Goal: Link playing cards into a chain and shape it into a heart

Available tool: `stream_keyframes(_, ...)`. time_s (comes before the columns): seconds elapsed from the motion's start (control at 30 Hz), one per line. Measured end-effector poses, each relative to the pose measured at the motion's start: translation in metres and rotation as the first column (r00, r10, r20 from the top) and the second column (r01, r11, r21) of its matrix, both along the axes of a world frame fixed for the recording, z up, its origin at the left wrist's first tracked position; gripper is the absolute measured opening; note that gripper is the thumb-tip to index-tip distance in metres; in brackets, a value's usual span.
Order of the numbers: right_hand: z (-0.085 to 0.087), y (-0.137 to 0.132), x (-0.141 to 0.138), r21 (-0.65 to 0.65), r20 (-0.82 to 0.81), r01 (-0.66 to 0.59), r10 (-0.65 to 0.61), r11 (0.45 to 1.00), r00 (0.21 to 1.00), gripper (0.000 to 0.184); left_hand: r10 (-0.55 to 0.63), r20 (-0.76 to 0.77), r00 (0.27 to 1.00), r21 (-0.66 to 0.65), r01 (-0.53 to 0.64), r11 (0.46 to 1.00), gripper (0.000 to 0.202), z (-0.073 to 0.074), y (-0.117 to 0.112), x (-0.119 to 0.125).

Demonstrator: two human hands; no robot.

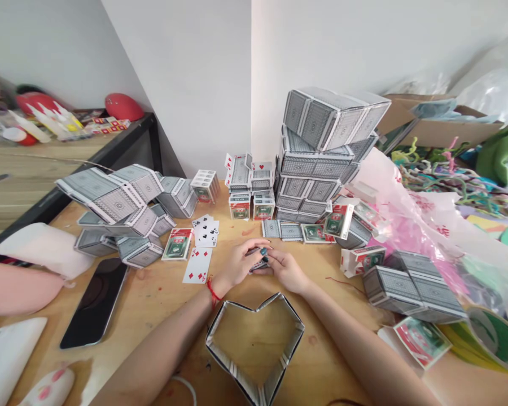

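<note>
My left hand and my right hand meet at the middle of the table, both closed on a small stack of playing cards. Fingers cover most of the stack, and dark nail polish shows on the left thumb. Between my forearms stands a heart-shaped ring made of folded playing cards. Left of my hands lie a few loose face-up cards, including a diamond card and spade cards. A red and green card box rests beside them.
Tall stacked blocks of folded cards stand behind my hands, with more card blocks at left and others at right. A phone lies at left. At right are opened card boxes, a tape roll and plastic bags.
</note>
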State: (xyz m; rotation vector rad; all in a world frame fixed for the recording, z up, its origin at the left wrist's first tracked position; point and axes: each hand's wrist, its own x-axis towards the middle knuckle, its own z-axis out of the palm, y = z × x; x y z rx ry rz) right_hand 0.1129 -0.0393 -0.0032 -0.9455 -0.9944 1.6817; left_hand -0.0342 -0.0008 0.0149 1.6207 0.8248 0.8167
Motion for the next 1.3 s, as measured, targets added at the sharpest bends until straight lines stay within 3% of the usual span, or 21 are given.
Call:
stream_keyframes(0.17, 0.004, -0.002, -0.001, 0.023, 0.040, -0.016, 0.015, 1.000, 0.999, 0.026, 0.086, -0.196, 0.977, 0.086, -0.070, 0.994, 0.021, -0.004, -0.001, 0.005)
stream_keyframes(0.53, 0.002, -0.001, -0.002, 0.022, 0.042, -0.015, 0.014, 1.000, 0.999, 0.025, 0.101, -0.200, 0.975, 0.169, -0.067, 0.983, 0.024, -0.006, -0.002, 0.005)
stream_keyframes(0.97, 0.007, -0.002, -0.003, 0.065, 0.084, -0.040, 0.035, 0.997, 0.996, 0.021, 0.102, -0.202, 0.974, 0.130, -0.076, 0.989, 0.024, -0.009, 0.000, 0.005)
stream_keyframes(1.3, -0.004, 0.000, -0.003, -0.012, 0.277, -0.046, 0.048, 0.999, 0.960, 0.033, 0.099, -0.341, 0.935, 0.197, -0.032, 0.980, 0.033, -0.011, -0.003, 0.001)
